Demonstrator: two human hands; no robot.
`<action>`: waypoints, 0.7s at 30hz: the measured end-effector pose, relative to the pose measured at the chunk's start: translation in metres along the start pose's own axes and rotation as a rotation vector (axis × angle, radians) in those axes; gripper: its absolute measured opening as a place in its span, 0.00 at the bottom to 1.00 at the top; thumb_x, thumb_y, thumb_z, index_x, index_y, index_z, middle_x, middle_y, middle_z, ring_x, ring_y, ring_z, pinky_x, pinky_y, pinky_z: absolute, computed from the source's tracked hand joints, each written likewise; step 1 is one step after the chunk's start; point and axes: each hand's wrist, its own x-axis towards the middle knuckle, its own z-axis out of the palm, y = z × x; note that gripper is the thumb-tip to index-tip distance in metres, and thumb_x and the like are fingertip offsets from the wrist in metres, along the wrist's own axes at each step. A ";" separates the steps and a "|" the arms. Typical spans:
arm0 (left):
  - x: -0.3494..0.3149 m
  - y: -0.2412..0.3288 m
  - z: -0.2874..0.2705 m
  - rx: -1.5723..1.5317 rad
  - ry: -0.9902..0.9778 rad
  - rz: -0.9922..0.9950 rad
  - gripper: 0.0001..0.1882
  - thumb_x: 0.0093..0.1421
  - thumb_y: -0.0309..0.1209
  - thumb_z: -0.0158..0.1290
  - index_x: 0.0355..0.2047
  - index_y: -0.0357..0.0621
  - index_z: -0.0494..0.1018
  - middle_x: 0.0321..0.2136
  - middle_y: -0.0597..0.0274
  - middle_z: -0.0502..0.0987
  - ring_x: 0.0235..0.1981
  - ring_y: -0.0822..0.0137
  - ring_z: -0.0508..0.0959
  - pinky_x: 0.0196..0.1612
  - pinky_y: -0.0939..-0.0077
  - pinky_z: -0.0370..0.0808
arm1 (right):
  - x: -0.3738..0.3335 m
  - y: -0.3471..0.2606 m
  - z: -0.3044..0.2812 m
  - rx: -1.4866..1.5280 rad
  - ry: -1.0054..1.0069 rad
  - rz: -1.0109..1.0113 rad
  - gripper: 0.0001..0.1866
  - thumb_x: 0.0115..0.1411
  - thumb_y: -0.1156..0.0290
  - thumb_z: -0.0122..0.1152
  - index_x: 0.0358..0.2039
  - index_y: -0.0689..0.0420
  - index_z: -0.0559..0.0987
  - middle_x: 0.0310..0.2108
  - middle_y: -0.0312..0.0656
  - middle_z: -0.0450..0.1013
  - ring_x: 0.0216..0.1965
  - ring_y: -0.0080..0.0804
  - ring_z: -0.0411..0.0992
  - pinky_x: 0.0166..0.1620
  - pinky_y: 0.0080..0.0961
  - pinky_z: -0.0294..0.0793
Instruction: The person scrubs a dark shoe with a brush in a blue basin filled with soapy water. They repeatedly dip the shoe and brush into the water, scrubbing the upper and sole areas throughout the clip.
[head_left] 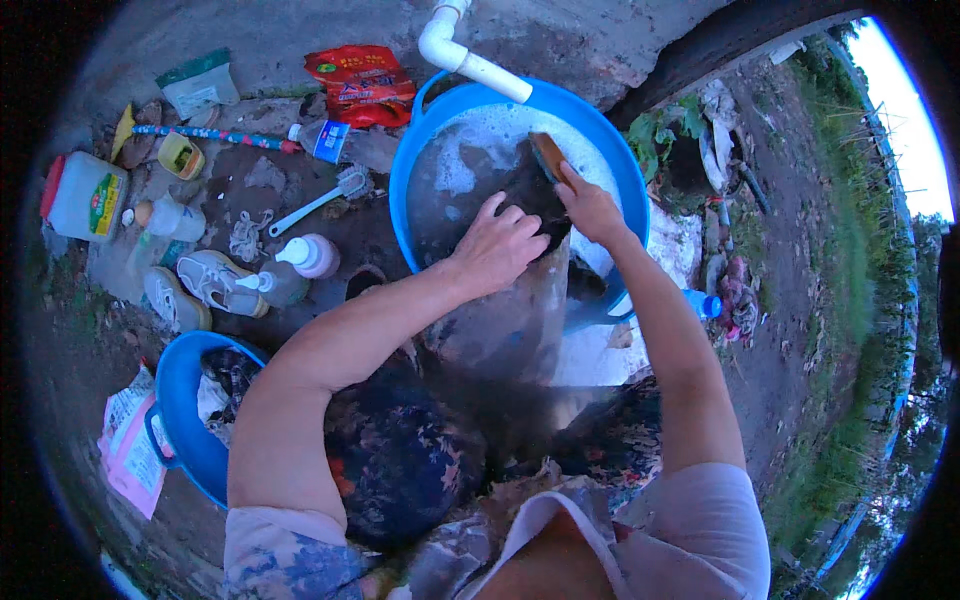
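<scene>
Dark cloth (535,195) pinned by left hand (497,243); right hand (590,205) grips brush (547,156) inside basin rim (400,170)

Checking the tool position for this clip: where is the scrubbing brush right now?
In the head view, the scrubbing brush is in the right hand, above the soapy water in the big blue basin, just below the white pipe.

The big tub (420,140) is bright blue with white foam (480,135) inside. The cloth (530,190) in it is dark. The brush (546,155) is brown. The pipe (470,60) is white. The bag (362,85) is red. The skirt (400,460) is dark with flowers.
</scene>
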 end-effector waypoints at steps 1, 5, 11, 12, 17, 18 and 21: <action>0.000 -0.001 0.001 0.001 -0.039 -0.010 0.13 0.47 0.28 0.52 0.36 0.47 0.76 0.41 0.61 0.73 0.42 0.63 0.69 0.48 0.64 0.65 | -0.005 0.006 -0.007 0.058 -0.009 -0.054 0.25 0.63 0.56 0.44 0.59 0.47 0.63 0.41 0.60 0.72 0.42 0.58 0.70 0.47 0.43 0.69; -0.011 -0.002 -0.004 -0.004 -0.163 -0.062 0.12 0.49 0.28 0.50 0.36 0.47 0.76 0.41 0.61 0.72 0.43 0.63 0.69 0.47 0.66 0.65 | -0.065 -0.026 -0.018 0.096 -0.180 -0.237 0.26 0.63 0.54 0.43 0.60 0.46 0.62 0.44 0.61 0.70 0.45 0.60 0.69 0.50 0.44 0.67; 0.006 -0.001 0.000 0.009 -0.050 0.015 0.11 0.51 0.28 0.48 0.34 0.47 0.77 0.37 0.63 0.72 0.43 0.63 0.69 0.45 0.67 0.66 | -0.036 0.001 -0.005 -0.074 -0.027 0.001 0.24 0.64 0.57 0.43 0.60 0.43 0.62 0.37 0.60 0.73 0.40 0.57 0.72 0.43 0.42 0.70; 0.004 0.002 0.002 0.017 -0.060 0.012 0.11 0.51 0.28 0.48 0.34 0.47 0.77 0.37 0.63 0.72 0.43 0.63 0.69 0.45 0.67 0.66 | -0.039 0.018 0.009 0.054 0.020 -0.053 0.24 0.64 0.57 0.43 0.60 0.44 0.62 0.37 0.59 0.73 0.40 0.55 0.72 0.42 0.42 0.70; -0.008 -0.002 -0.002 -0.012 -0.068 -0.021 0.11 0.51 0.28 0.48 0.34 0.47 0.76 0.39 0.63 0.71 0.43 0.63 0.69 0.45 0.66 0.66 | -0.074 0.004 -0.035 0.411 -0.296 -0.013 0.26 0.63 0.57 0.44 0.61 0.50 0.60 0.50 0.55 0.68 0.51 0.48 0.67 0.54 0.30 0.64; -0.006 -0.003 -0.002 -0.015 -0.056 -0.013 0.10 0.51 0.28 0.48 0.34 0.47 0.76 0.39 0.63 0.71 0.43 0.63 0.69 0.45 0.65 0.66 | -0.076 -0.001 -0.046 0.343 -0.341 0.002 0.25 0.64 0.57 0.44 0.61 0.47 0.60 0.49 0.55 0.68 0.49 0.49 0.69 0.52 0.31 0.65; -0.004 -0.001 -0.003 0.021 -0.095 -0.015 0.10 0.51 0.28 0.48 0.33 0.48 0.76 0.38 0.63 0.71 0.43 0.62 0.69 0.45 0.65 0.66 | -0.057 0.001 -0.046 -0.102 -0.342 -0.078 0.24 0.64 0.58 0.43 0.61 0.40 0.60 0.46 0.53 0.71 0.41 0.51 0.73 0.46 0.37 0.71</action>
